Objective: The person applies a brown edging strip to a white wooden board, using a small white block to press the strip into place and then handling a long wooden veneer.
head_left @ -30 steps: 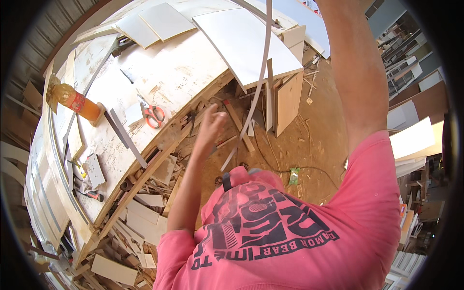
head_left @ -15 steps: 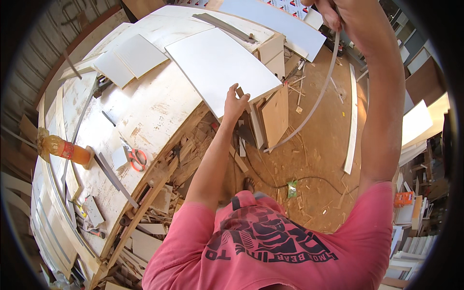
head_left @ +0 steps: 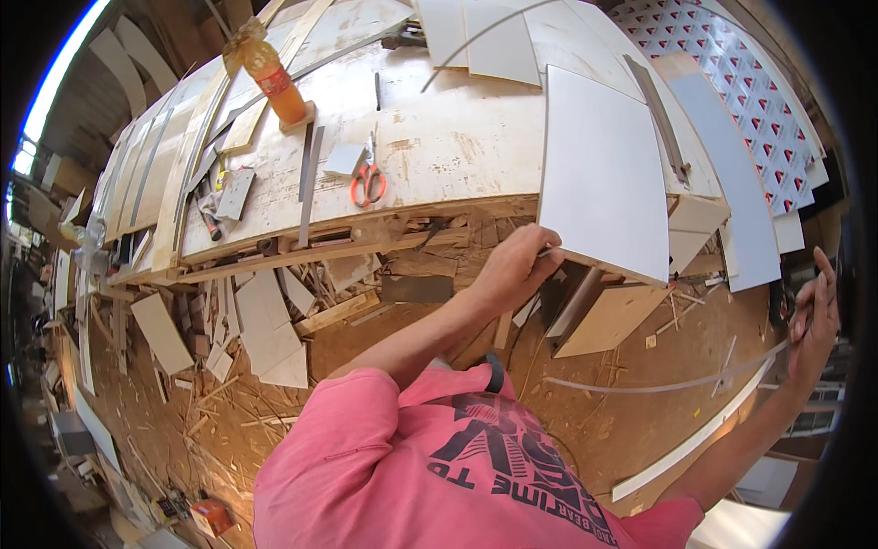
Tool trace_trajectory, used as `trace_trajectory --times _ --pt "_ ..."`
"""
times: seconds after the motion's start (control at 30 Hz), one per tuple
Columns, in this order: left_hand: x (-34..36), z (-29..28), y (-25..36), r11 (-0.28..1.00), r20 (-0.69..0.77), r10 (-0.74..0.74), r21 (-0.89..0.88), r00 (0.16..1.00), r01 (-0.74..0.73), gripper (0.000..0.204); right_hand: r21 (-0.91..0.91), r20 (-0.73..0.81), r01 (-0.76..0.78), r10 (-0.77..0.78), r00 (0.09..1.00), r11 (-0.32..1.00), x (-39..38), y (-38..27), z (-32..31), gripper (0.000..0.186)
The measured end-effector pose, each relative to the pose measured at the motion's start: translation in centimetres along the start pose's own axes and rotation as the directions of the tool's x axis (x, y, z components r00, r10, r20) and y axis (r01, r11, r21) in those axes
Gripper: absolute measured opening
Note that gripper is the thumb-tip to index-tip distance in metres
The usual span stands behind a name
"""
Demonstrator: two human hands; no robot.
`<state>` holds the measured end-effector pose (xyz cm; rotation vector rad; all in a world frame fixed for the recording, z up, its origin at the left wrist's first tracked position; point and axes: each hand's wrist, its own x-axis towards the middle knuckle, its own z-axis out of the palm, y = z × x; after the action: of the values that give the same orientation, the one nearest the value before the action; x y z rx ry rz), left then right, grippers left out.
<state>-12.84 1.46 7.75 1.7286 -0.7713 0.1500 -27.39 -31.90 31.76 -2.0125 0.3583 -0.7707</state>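
Black lettering (head_left: 517, 457) on pink shirt (head_left: 352, 457), repeated red marks on silvery sheet (head_left: 732, 101)

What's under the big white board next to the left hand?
Below the near edge of the white board, by the left hand, a light wooden panel shows. The board covers part of the workbench, so anything in between is hidden.

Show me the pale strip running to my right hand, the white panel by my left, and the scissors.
Pale strip (head_left: 631, 391): head view, along its curved middle.
White panel (head_left: 605, 169): head view, middle of its top face.
Scissors (head_left: 369, 168): head view, just above the orange handles.
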Motion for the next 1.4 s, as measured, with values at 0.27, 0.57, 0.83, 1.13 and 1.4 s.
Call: trace_trajectory --times 0.27,0.57,0.83,1.13,1.4 --pt "1.3 -20.0 -11.9 0.544 0.029 0.059 0.838 0.998 -0.056 0.029 0.183 0.011 0.013 -0.016 1.000 0.983 -0.6 1.1 -2.1 0.041" --pt "-6.8 -30.6 -23.6 0.444 0.031 -0.241 0.892 0.970 0.082 0.055 0.057 -0.198 -0.103 0.112 0.974 0.993 -7.8 -4.1 3.2 0.035" --pt "1.2 -15.9 -11.1 0.791 0.117 -0.467 -0.387 0.877 0.473 0.058 -0.044 -0.159 -0.283 0.273 0.949 0.958 -13.8 -3.1 3.7 0.033" --pt "10.2 -5.5 -3.4 0.075 0.030 -0.619 -0.992 0.784 0.097 0.056 -0.333 0.067 -0.563 0.615 0.786 0.756 -16.3 4.4 -0.3 0.033" --pt "5.4 4.4 -3.8 0.313 -0.076 -0.707 -0.925 0.703 0.214 0.031 -0.489 0.177 -0.627 0.773 0.610 0.607 -15.6 21.0 -12.9 0.032"
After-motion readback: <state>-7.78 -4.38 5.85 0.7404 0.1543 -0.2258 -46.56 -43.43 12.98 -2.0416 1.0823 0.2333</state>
